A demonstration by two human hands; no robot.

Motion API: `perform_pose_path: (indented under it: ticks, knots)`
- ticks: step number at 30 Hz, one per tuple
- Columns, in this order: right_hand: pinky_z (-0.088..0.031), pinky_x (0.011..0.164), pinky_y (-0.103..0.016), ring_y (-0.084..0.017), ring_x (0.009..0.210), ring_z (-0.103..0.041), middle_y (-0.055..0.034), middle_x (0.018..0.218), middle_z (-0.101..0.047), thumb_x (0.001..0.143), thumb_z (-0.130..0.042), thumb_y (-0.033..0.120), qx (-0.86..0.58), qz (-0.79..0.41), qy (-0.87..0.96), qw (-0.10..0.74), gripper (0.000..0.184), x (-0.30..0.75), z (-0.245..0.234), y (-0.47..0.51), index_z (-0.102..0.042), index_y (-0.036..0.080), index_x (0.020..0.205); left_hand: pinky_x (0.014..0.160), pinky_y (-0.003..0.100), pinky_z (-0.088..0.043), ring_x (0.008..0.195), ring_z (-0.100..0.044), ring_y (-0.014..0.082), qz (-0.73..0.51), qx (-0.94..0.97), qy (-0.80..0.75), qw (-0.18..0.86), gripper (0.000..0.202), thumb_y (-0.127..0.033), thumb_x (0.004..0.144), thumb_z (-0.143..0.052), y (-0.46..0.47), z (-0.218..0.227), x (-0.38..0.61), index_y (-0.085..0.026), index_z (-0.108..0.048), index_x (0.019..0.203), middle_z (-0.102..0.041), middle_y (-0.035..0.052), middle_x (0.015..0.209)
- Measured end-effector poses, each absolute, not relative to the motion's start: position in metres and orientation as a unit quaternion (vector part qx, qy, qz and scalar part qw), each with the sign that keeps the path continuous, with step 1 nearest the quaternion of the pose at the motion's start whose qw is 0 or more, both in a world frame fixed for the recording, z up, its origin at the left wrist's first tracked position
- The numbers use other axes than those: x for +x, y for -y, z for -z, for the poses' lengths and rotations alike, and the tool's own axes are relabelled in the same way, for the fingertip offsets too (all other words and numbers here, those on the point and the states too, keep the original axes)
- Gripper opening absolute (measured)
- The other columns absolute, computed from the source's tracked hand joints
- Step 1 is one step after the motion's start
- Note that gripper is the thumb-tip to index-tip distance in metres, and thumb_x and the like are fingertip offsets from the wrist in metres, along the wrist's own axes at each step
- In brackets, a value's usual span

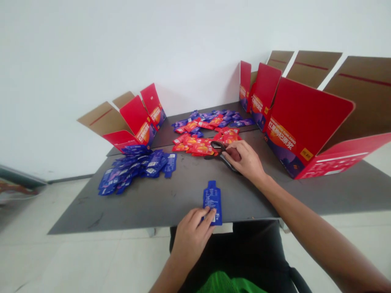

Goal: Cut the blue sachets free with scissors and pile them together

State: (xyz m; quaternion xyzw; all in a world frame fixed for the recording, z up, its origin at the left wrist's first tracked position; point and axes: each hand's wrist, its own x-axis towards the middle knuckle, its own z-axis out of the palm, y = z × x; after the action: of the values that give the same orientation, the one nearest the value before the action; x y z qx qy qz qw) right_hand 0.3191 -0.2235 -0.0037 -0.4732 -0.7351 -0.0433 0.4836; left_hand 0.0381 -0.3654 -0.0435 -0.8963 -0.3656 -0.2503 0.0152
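Note:
My left hand point(192, 236) rests at the table's front edge, its fingers pinching the lower end of a blue foil sachet point(212, 199) that lies flat with its printed back upward. My right hand point(242, 160) is closed around a pair of black-handled scissors point(219, 147), whose blades are partly hidden under the palm. Just beyond the scissors lies a loose heap of red and orange sachets point(195, 145). A heap of blue sachets point(134, 169) lies further left, well away from both hands.
The dark grey table point(161, 211) also holds a mixed blue and red heap point(210, 120) at the back. Open red cardboard display boxes stand at the left point(134, 122) and right point(308, 122), with flaps spread. A white wall rises behind, and a tiled floor lies below.

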Motion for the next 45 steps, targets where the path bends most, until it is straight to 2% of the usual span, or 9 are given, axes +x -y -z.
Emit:
perform_pose_path:
  ticks: [5, 12, 16, 22, 26, 30, 33, 40, 45]
  knots:
    - [-0.054, 0.089, -0.044, -0.028, 0.101, -0.065, -0.0084, 0.106, -0.069, 0.099, -0.063, 0.042, -0.478, 0.036, 0.722, 0.499, 0.018, 0.322, 0.002, 0.223, -0.062, 0.025, 0.106, 0.085, 0.029, -0.063, 0.092, -0.073, 0.0174, 0.38, -0.829, 0.409, -0.008, 0.038, -0.014, 0.101, -0.059, 0.364, 0.033, 0.039, -0.02, -0.061, 0.138, -0.074, 0.0085, 0.106]
    - [-0.053, 0.083, -0.043, -0.028, 0.094, -0.065, -0.0076, 0.099, -0.068, 0.098, -0.063, 0.043, -0.496, 0.021, 0.7, 0.512, 0.018, 0.326, -0.001, 0.225, -0.064, 0.025, 0.1, 0.053, 0.02, -0.06, 0.06, -0.07, 0.0106, 0.467, -0.693, 0.535, -0.119, 0.032, -0.031, 0.104, -0.056, 0.349, 0.037, 0.047, -0.019, -0.063, 0.134, -0.074, 0.003, 0.093]
    - [-0.054, 0.084, -0.044, -0.028, 0.095, -0.065, -0.0082, 0.101, -0.069, 0.097, -0.064, 0.044, -0.498, 0.017, 0.698, 0.514, 0.019, 0.328, 0.001, 0.227, -0.064, 0.025, 0.102, 0.061, 0.024, -0.058, 0.062, -0.07, 0.0138, 0.404, -0.711, 0.57, -0.084, 0.02, -0.035, 0.102, -0.059, 0.346, 0.035, 0.049, -0.019, -0.072, 0.104, -0.073, 0.0016, 0.08]
    - [-0.054, 0.083, -0.043, -0.028, 0.094, -0.065, -0.0082, 0.1, -0.068, 0.097, -0.065, 0.043, -0.49, 0.024, 0.714, 0.5, 0.02, 0.327, 0.008, 0.227, -0.064, 0.024, 0.102, 0.061, 0.024, -0.05, 0.062, -0.065, 0.0148, 0.25, -0.769, 0.58, -0.093, 0.021, -0.04, 0.102, -0.06, 0.352, 0.025, 0.043, -0.023, -0.072, 0.106, -0.07, -0.0015, 0.074]
    - [-0.054, 0.081, -0.043, -0.029, 0.095, -0.065, -0.0082, 0.099, -0.069, 0.098, -0.063, 0.043, -0.482, 0.013, 0.735, 0.477, 0.02, 0.326, 0.012, 0.225, -0.063, 0.024, 0.102, 0.073, 0.03, -0.055, 0.076, -0.066, 0.018, 0.254, -0.804, 0.537, -0.035, 0.024, -0.037, 0.104, -0.057, 0.359, 0.029, 0.032, -0.022, -0.073, 0.115, -0.067, 0.0036, 0.086]
    - [-0.054, 0.084, -0.044, -0.028, 0.097, -0.065, -0.0091, 0.103, -0.069, 0.099, -0.062, 0.042, -0.468, 0.01, 0.751, 0.466, 0.019, 0.32, 0.006, 0.228, -0.062, 0.024, 0.104, 0.096, 0.043, -0.057, 0.109, -0.066, 0.0257, 0.294, -0.845, 0.445, 0.035, 0.027, -0.032, 0.101, -0.062, 0.366, 0.042, 0.02, -0.02, -0.071, 0.124, -0.067, 0.0123, 0.12]
    - [-0.054, 0.088, -0.043, -0.028, 0.1, -0.065, -0.0085, 0.106, -0.069, 0.1, -0.062, 0.039, -0.452, -0.001, 0.76, 0.467, 0.016, 0.295, -0.006, 0.244, -0.062, 0.024, 0.107, 0.107, 0.047, -0.053, 0.126, -0.061, 0.0285, 0.283, -0.87, 0.403, 0.028, 0.035, -0.032, 0.1, -0.065, 0.37, 0.052, 0.013, -0.02, -0.066, 0.133, -0.064, 0.0129, 0.137]
    - [-0.053, 0.088, -0.037, -0.023, 0.099, -0.064, -0.0071, 0.114, -0.069, 0.102, -0.062, 0.029, -0.368, -0.052, 0.868, 0.329, 0.012, 0.217, 0.013, 0.288, -0.061, 0.023, 0.113, 0.107, 0.047, -0.053, 0.126, -0.062, 0.0279, 0.275, -0.876, 0.396, 0.012, 0.034, -0.028, 0.101, -0.064, 0.369, 0.063, 0.012, -0.018, -0.066, 0.134, -0.07, 0.0104, 0.131]
    - [-0.053, 0.085, -0.04, -0.026, 0.098, -0.064, -0.009, 0.109, -0.067, 0.1, -0.063, 0.032, -0.457, 0.002, 0.844, 0.282, 0.014, 0.24, 0.023, 0.25, -0.063, 0.021, 0.11, 0.106, 0.047, -0.053, 0.127, -0.061, 0.0275, 0.286, -0.873, 0.394, -0.011, 0.036, -0.027, 0.1, -0.064, 0.367, 0.067, 0.011, -0.019, -0.065, 0.135, -0.07, 0.0097, 0.133]
